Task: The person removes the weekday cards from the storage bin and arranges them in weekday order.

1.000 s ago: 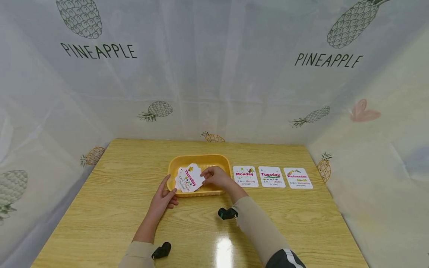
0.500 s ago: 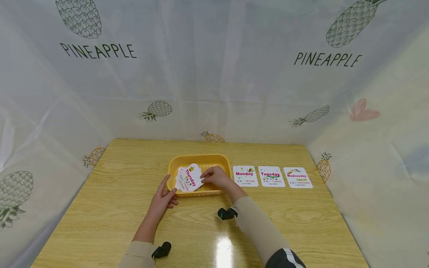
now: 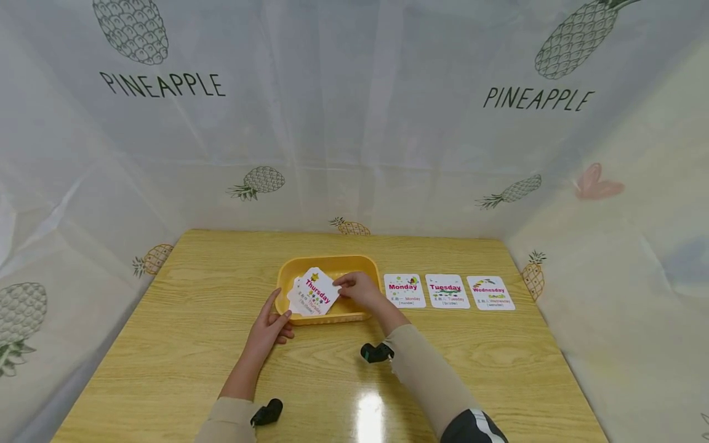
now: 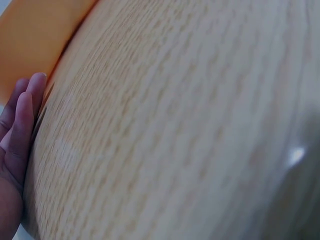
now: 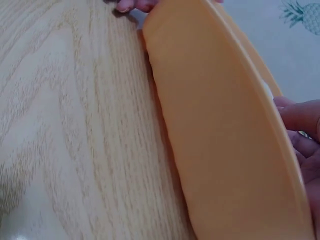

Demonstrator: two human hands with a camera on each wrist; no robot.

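Thursday card (image 3: 319,291), left of the right hand (image 3: 361,291), is pinched in its fingertips; left hand (image 3: 267,327), thumb spread, touches the tray (image 3: 335,319) ahead

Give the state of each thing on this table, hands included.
Yellow tray: upright, holding cards.
Thursday card: face up, turned askew.
Cards beneath it: mostly covered.
Monday card: face up, flat.
Tuesday card: face up, flat.
Wednesday card: face up, flat.
Left hand: holds the tray's near left corner.
Right hand: pinches the Thursday card's edge.
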